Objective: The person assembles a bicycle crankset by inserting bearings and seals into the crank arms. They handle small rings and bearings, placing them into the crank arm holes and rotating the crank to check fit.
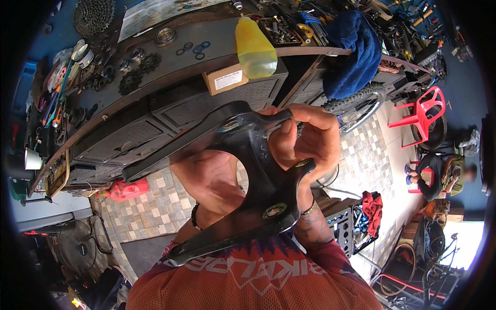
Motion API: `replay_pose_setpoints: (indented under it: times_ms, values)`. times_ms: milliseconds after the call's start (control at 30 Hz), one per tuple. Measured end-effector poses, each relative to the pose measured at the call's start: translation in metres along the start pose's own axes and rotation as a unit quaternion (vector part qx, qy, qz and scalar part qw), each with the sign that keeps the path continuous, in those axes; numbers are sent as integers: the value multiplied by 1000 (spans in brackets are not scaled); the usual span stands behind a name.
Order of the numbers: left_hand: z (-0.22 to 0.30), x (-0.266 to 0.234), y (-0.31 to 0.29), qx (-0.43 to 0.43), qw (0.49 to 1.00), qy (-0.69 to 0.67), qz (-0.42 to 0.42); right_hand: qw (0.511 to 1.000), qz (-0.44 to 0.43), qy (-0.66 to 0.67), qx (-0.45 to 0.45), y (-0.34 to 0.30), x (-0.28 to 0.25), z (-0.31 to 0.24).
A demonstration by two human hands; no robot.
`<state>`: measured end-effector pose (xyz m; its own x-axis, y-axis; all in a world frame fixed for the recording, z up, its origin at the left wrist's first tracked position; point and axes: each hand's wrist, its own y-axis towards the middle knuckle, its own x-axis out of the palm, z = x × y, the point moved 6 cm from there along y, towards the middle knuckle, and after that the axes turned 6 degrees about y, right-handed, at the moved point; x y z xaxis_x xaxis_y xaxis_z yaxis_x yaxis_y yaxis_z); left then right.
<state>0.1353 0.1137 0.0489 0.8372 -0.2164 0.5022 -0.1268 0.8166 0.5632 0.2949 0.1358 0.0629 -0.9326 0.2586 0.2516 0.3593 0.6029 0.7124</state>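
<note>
A black bicycle swingarm [263, 160], forked with two long arms toward the left, is held up in front of my chest. Metal-lined pivot holes show in it. My right hand [318, 139] pinches its upper right tip between thumb and fingers. Behind the swingarm is my left hand [209, 175], its palm showing through the gap between the arms. Most of that hand's fingers are hidden by the part, though fingertips appear over its top edge. The swingarm is tilted and clear of the workbench [206, 57].
On the bench lie cogs [139, 72], seals [198, 49], a yellow bottle [253, 46], a small cardboard box [225, 80] and a blue towel [354, 57]. To the right are a bicycle wheel [364, 111], a red chair [426, 113], an open toolbox [346, 230] and a seated person [454, 178].
</note>
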Motion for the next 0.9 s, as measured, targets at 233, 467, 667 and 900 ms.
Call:
replay_pose_setpoints:
  times_ms: [233,467,667,900]
  values:
    - [4,-2,-4,37,998,35,41,992,-10,-92,-86,3,3,-15]
    - [-4,5,-3,19,999,30,17,996,2,86,1,-13,7,2]
    - [-5,5,-1,7,999,31,-13,965,-26,-194,-174,1,3,-18]
    - [-5,7,1,0,998,35,-44,974,-68,-107,-185,7,-9,-17]
